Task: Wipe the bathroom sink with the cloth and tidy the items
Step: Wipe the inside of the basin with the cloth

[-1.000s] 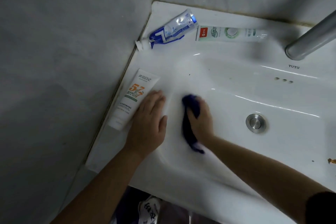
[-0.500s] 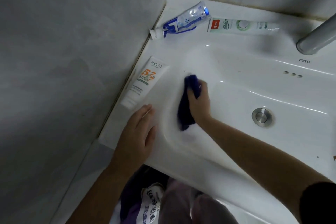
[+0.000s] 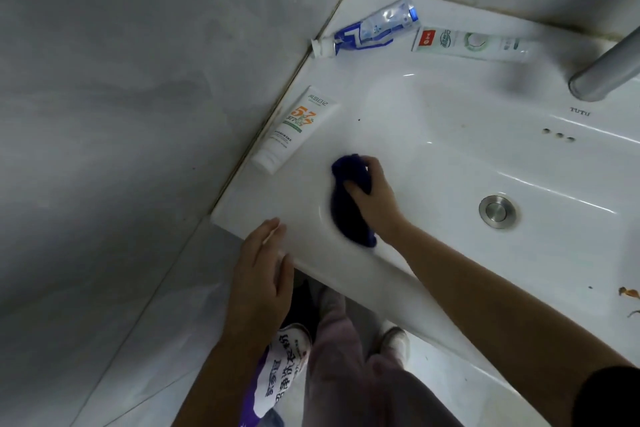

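Note:
My right hand (image 3: 375, 198) presses a dark blue cloth (image 3: 348, 215) against the left inner slope of the white sink (image 3: 450, 149), fingers closed over it. My left hand (image 3: 265, 270) lies flat and empty on the sink's front left corner. A white tube with orange print (image 3: 296, 130) lies on the left rim by the wall. A crumpled blue and silver toothpaste tube (image 3: 369, 29) lies in the back corner, and a white and green toothpaste tube (image 3: 472, 43) lies along the back rim.
A grey metal faucet spout (image 3: 606, 74) juts over the basin at the upper right. The round metal drain (image 3: 497, 211) sits in the basin. Brown specks (image 3: 628, 293) mark the right rim. Grey tiled walls (image 3: 138, 80) close in at left and back.
My left hand has slid back from beside the white tube to the sink's front left corner. My right hand has rubbed the cloth up and back down the basin's left slope.

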Tool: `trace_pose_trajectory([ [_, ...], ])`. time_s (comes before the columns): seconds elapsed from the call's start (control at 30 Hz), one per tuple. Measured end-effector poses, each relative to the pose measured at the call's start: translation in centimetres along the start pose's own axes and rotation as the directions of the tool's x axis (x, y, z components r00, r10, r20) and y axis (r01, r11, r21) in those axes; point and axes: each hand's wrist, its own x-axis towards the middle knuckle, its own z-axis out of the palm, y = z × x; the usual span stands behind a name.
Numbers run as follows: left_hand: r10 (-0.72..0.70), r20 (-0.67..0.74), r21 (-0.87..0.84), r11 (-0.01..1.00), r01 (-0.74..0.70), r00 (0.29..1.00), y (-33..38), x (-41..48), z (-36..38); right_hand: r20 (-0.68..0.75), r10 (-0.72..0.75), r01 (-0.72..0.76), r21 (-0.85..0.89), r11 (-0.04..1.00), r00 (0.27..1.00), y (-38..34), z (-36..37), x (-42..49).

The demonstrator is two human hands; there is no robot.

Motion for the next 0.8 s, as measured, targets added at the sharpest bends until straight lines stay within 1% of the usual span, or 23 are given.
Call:
trace_pose_trajectory([
  [0.03, -0.016, -0.009, 0.007, 1.0, 0.016, 1.0, 0.0, -0.2, 0.0, 0.089, -0.001, 0.006, -0.053, 0.999, 0.996, 0.4, 0.0, -0.9],
  [0.07, -0.019, -0.009, 0.016, 1.0, 0.019, 1.0, 0.0, -0.5, 0.1, 0.202, -0.011, 0.041, -0.144, 0.989, 0.979, 0.9, -0.7, -2.1],
  [0.1, -0.005, -0.005, 0.031, 1.0, 0.005, 1.0, 0.1, -0.7, 0.1, 0.311, 0.009, 0.066, -0.228, 0.971, 0.95, 1.5, -1.8, -3.1],
  [0.13, 0.017, 0.002, 0.051, 0.999, -0.017, 1.0, 0.1, -0.8, 0.3, 0.378, 0.052, 0.071, -0.305, 0.95, 0.924, 2.0, -3.2, -3.7],
  [0.17, 0.039, 0.013, 0.074, 0.996, -0.04, 0.999, 0.1, -0.8, 0.4, 0.407, 0.103, 0.059, -0.367, 0.928, 0.907, 2.7, -4.6, -4.0],
  [0.23, 0.061, 0.028, 0.114, 0.991, -0.064, 0.998, 0.0, -0.7, 0.7, 0.363, 0.193, -0.006, -0.457, 0.889, 0.911, 3.7, -5.9, -3.8],
  [0.27, 0.064, 0.028, 0.129, 0.989, -0.067, 0.998, -0.1, -0.6, 1.0, 0.328, 0.187, -0.014, -0.466, 0.885, 0.926, 3.6, -5.5, -3.4],
  [0.3, 0.064, 0.026, 0.143, 0.987, -0.067, 0.998, -0.1, -0.3, 1.2, 0.307, 0.163, -0.015, -0.435, 0.901, 0.938, 3.2, -4.3, -2.8],
  [0.37, 0.066, 0.029, 0.162, 0.984, -0.069, 0.997, -0.2, 0.2, 1.9, 0.248, 0.067, 0.0, -0.261, 0.965, 0.966, 1.2, -1.2, -2.2],
  [0.4, 0.063, 0.028, 0.165, 0.984, -0.067, 0.998, -0.3, 0.3, 2.2, 0.225, 0.013, 0.031, -0.19, 0.981, 0.974, -0.1, -0.3, -2.2],
  [0.43, 0.055, 0.024, 0.164, 0.985, -0.058, 0.998, -0.4, 0.4, 2.4, 0.238, -0.034, 0.074, -0.161, 0.984, 0.971, -1.2, 0.0, -2.6],
  [0.47, 0.042, 0.018, 0.158, 0.986, -0.044, 0.999, -0.5, 0.4, 2.5, 0.281, -0.109, 0.167, -0.19, 0.967, 0.954, -1.5, -0.2, -3.3],
  [0.5, 0.031, 0.017, 0.15, 0.988, -0.034, 0.999, -0.6, 0.4, 2.4, 0.337, -0.175, 0.272, -0.268, 0.924, 0.925, -1.5, -0.6, -4.2],
  [0.57, 0.029, 0.013, 0.162, 0.986, -0.031, 0.999, -0.9, 0.1, 2.0, 0.386, -0.339, 0.489, -0.409, 0.771, 0.858, -0.8, -1.5, -6.0],
  [0.6, 0.034, 0.003, 0.187, 0.982, -0.034, 0.999, -1.1, -0.1, 1.7, 0.413, -0.409, 0.571, -0.441, 0.692, 0.814, -0.6, -1.4, -6.6],
  [0.67, 0.026, -0.033, 0.224, 0.974, -0.018, 0.999, -1.5, -0.5, 0.8, 0.47, -0.493, 0.678, -0.433, 0.594, 0.732, -0.7, 0.0, -6.2],
  [0.7, 0.007, -0.053, 0.227, 0.974, 0.006, 0.999, -1.6, -0.6, 0.4, 0.462, -0.524, 0.697, -0.424, 0.578, 0.716, -0.9, 1.0, -5.2],
  [0.73, -0.019, -0.076, 0.226, 0.974, 0.036, 0.997, -1.6, -0.7, -0.1, 0.418, -0.539, 0.682, -0.433, 0.59, 0.731, -1.3, 1.8, -3.7],
  [0.77, -0.045, -0.103, 0.224, 0.972, 0.067, 0.994, -1.5, -0.8, -0.6, 0.347, -0.536, 0.637, -0.465, 0.614, 0.77, -2.0, 2.3, -2.1],
  [0.8, -0.063, -0.123, 0.223, 0.971, 0.089, 0.99, -1.3, -0.8, -1.0, 0.24, -0.518, 0.561, -0.507, 0.655, 0.821, -2.5, 2.5, -0.4],
])
